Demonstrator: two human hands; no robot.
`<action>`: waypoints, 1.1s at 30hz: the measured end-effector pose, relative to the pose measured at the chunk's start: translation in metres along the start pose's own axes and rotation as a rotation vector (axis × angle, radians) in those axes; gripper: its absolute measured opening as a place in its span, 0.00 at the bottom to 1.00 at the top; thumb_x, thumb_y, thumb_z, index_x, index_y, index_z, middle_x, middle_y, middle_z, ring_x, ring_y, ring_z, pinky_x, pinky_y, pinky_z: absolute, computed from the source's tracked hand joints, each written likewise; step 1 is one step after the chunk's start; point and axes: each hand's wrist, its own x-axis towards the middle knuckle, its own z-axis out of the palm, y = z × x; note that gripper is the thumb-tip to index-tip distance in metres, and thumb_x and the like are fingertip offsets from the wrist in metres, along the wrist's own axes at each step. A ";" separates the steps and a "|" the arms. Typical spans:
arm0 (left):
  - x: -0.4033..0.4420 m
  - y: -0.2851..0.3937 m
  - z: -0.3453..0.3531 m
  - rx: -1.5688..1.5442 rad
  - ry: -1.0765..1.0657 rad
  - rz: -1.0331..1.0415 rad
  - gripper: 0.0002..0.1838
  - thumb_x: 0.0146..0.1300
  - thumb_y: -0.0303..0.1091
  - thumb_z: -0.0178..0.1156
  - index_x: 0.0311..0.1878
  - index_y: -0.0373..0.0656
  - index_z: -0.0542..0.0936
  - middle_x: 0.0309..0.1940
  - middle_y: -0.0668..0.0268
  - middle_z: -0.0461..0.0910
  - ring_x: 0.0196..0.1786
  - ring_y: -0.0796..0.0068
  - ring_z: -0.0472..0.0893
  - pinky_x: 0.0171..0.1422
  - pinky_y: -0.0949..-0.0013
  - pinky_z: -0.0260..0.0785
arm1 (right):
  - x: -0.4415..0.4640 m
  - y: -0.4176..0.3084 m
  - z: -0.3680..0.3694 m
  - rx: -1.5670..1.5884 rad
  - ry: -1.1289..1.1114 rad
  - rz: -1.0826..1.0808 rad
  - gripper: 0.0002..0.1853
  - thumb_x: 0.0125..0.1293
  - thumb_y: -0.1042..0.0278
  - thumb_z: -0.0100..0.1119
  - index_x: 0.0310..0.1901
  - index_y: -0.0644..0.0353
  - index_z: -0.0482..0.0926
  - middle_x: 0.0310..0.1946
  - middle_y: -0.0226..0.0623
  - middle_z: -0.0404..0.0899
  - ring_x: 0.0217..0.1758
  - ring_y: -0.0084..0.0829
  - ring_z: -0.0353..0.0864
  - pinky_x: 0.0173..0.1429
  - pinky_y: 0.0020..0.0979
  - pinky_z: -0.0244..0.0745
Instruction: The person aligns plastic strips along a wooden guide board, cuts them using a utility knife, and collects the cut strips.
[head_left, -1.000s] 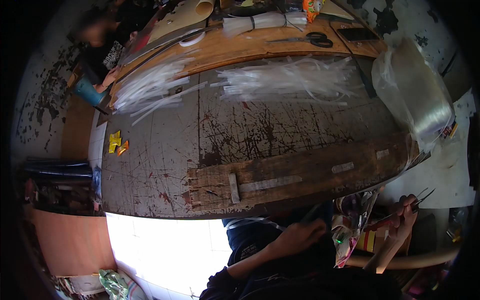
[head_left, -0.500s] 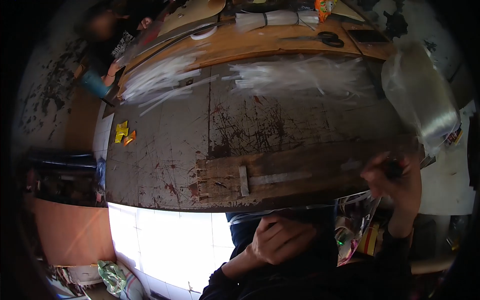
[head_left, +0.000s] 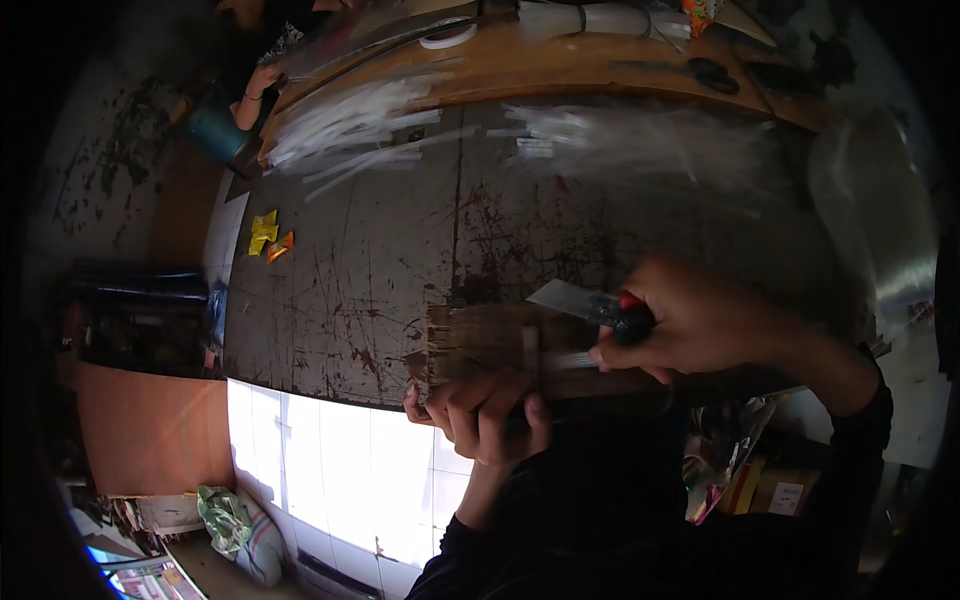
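Observation:
My right hand (head_left: pixel 690 315) is closed round a cutter knife (head_left: pixel 606 308) with a dark and red handle; its wide blade points left, above the worn wooden board (head_left: pixel 475 335). A pale strip (head_left: pixel 568 361) lies on the board, its right end running under my right fingertips. My left hand (head_left: pixel 482 415) is at the board's near edge towards its left end, fingers curled over that edge. A small upright block (head_left: pixel 530 350) sits on the board between my hands. The underside of the left hand's grip is hidden.
Loose whitish strips lie in two piles, a left pile (head_left: pixel 365 125) and a blurred right pile (head_left: pixel 640 145). Yellow wrappers (head_left: pixel 263 232) are at the left. Scissors (head_left: pixel 712 75) and a tape roll (head_left: pixel 448 34) lie further back. A clear plastic bundle (head_left: pixel 875 200) stands right. Another person's hand (head_left: pixel 262 80) shows back left.
My right hand has moved left over the board, and the knife now shows clearly. My left hand has risen from before my body to the board's near edge. The view has shifted.

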 end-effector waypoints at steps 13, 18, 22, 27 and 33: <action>-0.002 -0.001 0.002 -0.014 0.024 -0.002 0.11 0.55 0.43 0.51 0.28 0.46 0.74 0.27 0.68 0.72 0.37 0.70 0.71 0.64 0.53 0.44 | 0.005 -0.005 0.005 0.062 0.009 0.023 0.10 0.56 0.65 0.59 0.25 0.64 0.77 0.08 0.28 0.71 0.11 0.17 0.72 0.19 0.20 0.65; -0.003 0.000 0.002 -0.012 0.016 -0.012 0.11 0.55 0.44 0.51 0.28 0.46 0.74 0.27 0.68 0.71 0.37 0.70 0.71 0.65 0.53 0.44 | 0.005 -0.007 0.004 0.082 0.012 0.005 0.11 0.55 0.69 0.56 0.19 0.66 0.73 0.09 0.32 0.73 0.12 0.22 0.75 0.18 0.23 0.68; -0.001 -0.001 0.002 -0.014 0.018 0.004 0.11 0.56 0.43 0.51 0.28 0.47 0.74 0.27 0.69 0.71 0.37 0.71 0.71 0.65 0.53 0.42 | 0.006 -0.005 0.004 0.097 0.004 -0.002 0.11 0.55 0.70 0.55 0.19 0.66 0.73 0.09 0.32 0.73 0.12 0.22 0.74 0.17 0.23 0.67; 0.000 -0.001 0.003 -0.017 0.019 0.017 0.10 0.57 0.42 0.50 0.28 0.46 0.73 0.27 0.69 0.71 0.36 0.72 0.71 0.66 0.53 0.42 | 0.006 -0.007 0.003 0.082 -0.012 0.034 0.12 0.55 0.69 0.55 0.18 0.65 0.72 0.09 0.32 0.72 0.11 0.21 0.73 0.16 0.22 0.66; 0.001 -0.001 0.003 -0.016 0.024 0.048 0.09 0.56 0.41 0.50 0.29 0.46 0.72 0.26 0.69 0.72 0.36 0.71 0.71 0.66 0.53 0.42 | 0.006 -0.008 0.001 0.090 -0.038 0.049 0.12 0.55 0.69 0.55 0.18 0.64 0.72 0.09 0.31 0.73 0.11 0.20 0.73 0.15 0.21 0.66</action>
